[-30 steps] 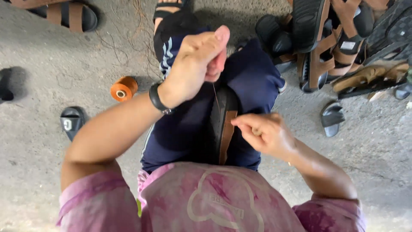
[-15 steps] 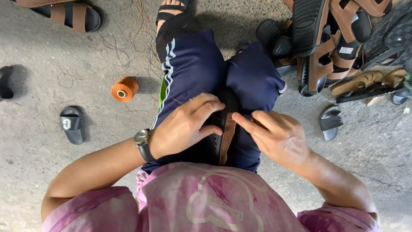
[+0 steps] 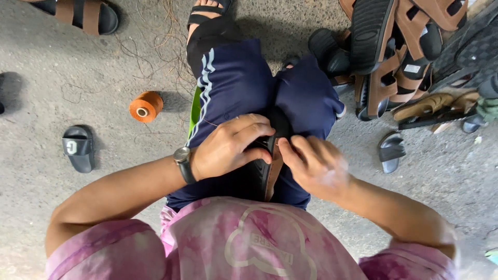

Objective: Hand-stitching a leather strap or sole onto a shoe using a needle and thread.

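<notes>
A black and brown sandal (image 3: 268, 175) stands on edge between my knees, clamped in my lap over dark blue shorts. My left hand (image 3: 228, 146), with a wristwatch on its wrist, grips the sandal's upper left side, fingers curled over its black sole. My right hand (image 3: 311, 165) presses against the sandal's right edge, fingers pinched on the brown strap; whether it holds a needle or thread is hidden. A thin thread runs from my left hand toward the shorts.
An orange thread spool (image 3: 146, 106) lies on the concrete floor to the left. A small black slide (image 3: 78, 148) sits further left. A heap of brown and black sandals (image 3: 399, 57) fills the upper right. Loose thread (image 3: 150, 46) tangles near my foot.
My left hand, raised high a second ago, has come down onto the sandal. My right hand has moved in against the sandal's right edge.
</notes>
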